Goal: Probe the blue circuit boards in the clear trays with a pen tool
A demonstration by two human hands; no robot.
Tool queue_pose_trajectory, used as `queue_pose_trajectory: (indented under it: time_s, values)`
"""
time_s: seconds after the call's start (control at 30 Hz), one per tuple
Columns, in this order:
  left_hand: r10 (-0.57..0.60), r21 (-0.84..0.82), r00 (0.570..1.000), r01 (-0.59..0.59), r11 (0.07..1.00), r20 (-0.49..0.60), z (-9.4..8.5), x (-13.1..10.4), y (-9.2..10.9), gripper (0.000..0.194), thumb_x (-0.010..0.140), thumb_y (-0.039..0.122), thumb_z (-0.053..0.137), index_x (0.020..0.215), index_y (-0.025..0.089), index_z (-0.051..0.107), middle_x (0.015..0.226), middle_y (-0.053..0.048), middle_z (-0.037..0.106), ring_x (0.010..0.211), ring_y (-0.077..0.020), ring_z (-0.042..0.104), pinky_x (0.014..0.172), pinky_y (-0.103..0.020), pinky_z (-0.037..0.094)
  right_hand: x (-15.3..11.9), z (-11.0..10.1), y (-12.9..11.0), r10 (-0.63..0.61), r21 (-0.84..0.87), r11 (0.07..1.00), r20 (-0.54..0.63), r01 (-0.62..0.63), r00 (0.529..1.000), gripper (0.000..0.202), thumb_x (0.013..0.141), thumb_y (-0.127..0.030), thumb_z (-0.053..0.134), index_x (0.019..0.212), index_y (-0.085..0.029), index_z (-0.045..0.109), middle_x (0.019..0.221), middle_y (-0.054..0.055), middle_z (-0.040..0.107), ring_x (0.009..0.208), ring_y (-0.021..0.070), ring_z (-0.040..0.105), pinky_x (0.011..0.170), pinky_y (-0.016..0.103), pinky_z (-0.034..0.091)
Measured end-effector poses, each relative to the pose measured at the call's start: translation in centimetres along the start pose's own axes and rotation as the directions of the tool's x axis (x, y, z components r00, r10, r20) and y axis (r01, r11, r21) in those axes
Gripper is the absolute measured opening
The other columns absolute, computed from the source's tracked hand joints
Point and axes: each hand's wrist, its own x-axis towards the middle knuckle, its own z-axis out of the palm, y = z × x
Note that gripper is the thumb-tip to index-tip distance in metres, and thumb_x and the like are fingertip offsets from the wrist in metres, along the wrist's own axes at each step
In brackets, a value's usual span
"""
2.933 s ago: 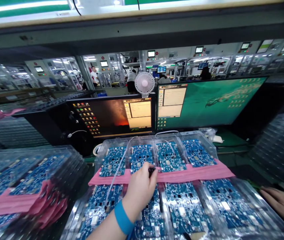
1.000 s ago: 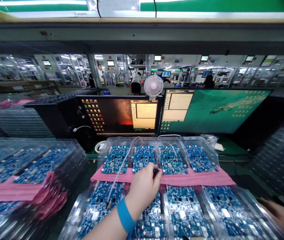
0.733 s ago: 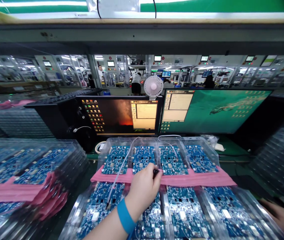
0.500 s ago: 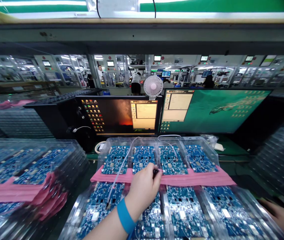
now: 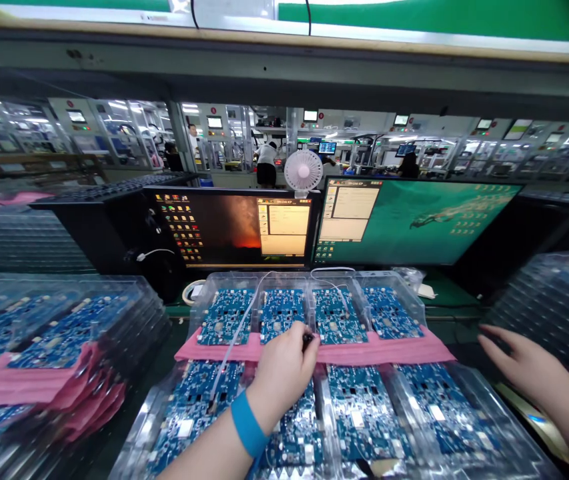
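Observation:
My left hand (image 5: 287,363), with a blue band (image 5: 249,423) round its wrist, is closed on a small black object (image 5: 307,339) whose kind I cannot make out. It hovers over the clear plastic tray (image 5: 131,433) of blue circuit boards (image 5: 364,417), near the pink strip (image 5: 384,351) across its middle. A white cable (image 5: 238,337) runs over the left boards to a small dark plug (image 5: 211,405). Another thin white cable (image 5: 337,287) reaches a board in the back row. Right of the tray, my right hand (image 5: 534,370) is open with its fingers apart, holding nothing visible.
Two monitors (image 5: 414,220) (image 5: 229,230) stand behind the tray, with a small fan (image 5: 303,172) above them. Stacked trays with boards (image 5: 79,327) are at the left, and more stacked trays (image 5: 549,313) at the right. A shelf beam (image 5: 264,73) crosses overhead. People (image 5: 267,163) are in the background.
My right hand has come up and further into view from the lower right edge. My left hand keeps nearly the same place over the tray. The view has shifted slightly.

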Motion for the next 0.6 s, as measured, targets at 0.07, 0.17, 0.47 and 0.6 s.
queue_pose_trajectory:
  time_s: [0.07,0.17,0.47,0.6]
  values:
    - [0.009,0.008,1.0,-0.009,1.0,-0.001,0.0,0.0,0.0,0.017,0.085,0.03,0.035,0.084,0.017,0.047,0.072,-0.004,0.06,0.065,-0.0191,0.057,0.055,-0.029,0.041,3.5,-1.9,-4.8,-0.117,0.006,0.993,0.026,0.117,0.993,0.031,0.082,-0.041,0.039,0.096,-0.018,0.056,0.092,0.013,0.059,0.08,0.0227,0.056,0.067,0.033,0.045]
    - [0.031,0.011,0.999,-0.03,0.999,-0.024,0.1,-0.1,-0.1,0.017,0.085,0.03,0.035,0.085,0.017,0.047,0.074,-0.004,0.06,0.068,-0.0195,0.057,0.057,-0.03,0.041,7.4,-2.6,-11.7,-0.286,0.038,0.958,0.112,0.283,0.952,0.033,0.082,-0.041,0.041,0.1,-0.018,0.056,0.098,0.008,0.057,0.089,0.0195,0.053,0.078,0.029,0.041]
    - [0.03,0.013,0.999,-0.03,0.999,-0.016,0.1,0.0,-0.3,0.019,0.085,0.031,0.035,0.085,0.017,0.048,0.074,-0.004,0.06,0.067,-0.019,0.057,0.056,-0.029,0.041,9.8,2.8,-22.2,-0.496,0.058,0.86,0.327,0.507,0.804,0.024,0.068,-0.024,0.062,0.091,-0.017,0.062,0.109,0.006,0.051,0.108,0.0262,0.036,0.091,0.039,0.028]
    - [0.03,0.01,1.0,-0.03,1.0,-0.008,0.1,0.0,-0.3,0.02,0.085,0.032,0.035,0.085,0.017,0.048,0.075,-0.004,0.061,0.066,-0.019,0.058,0.055,-0.029,0.041,9.4,3.7,-22.6,-0.494,0.073,0.861,0.353,0.503,0.795,0.016,0.072,-0.022,0.059,0.087,-0.019,0.062,0.107,0.005,0.052,0.107,0.0238,0.037,0.091,0.039,0.026]
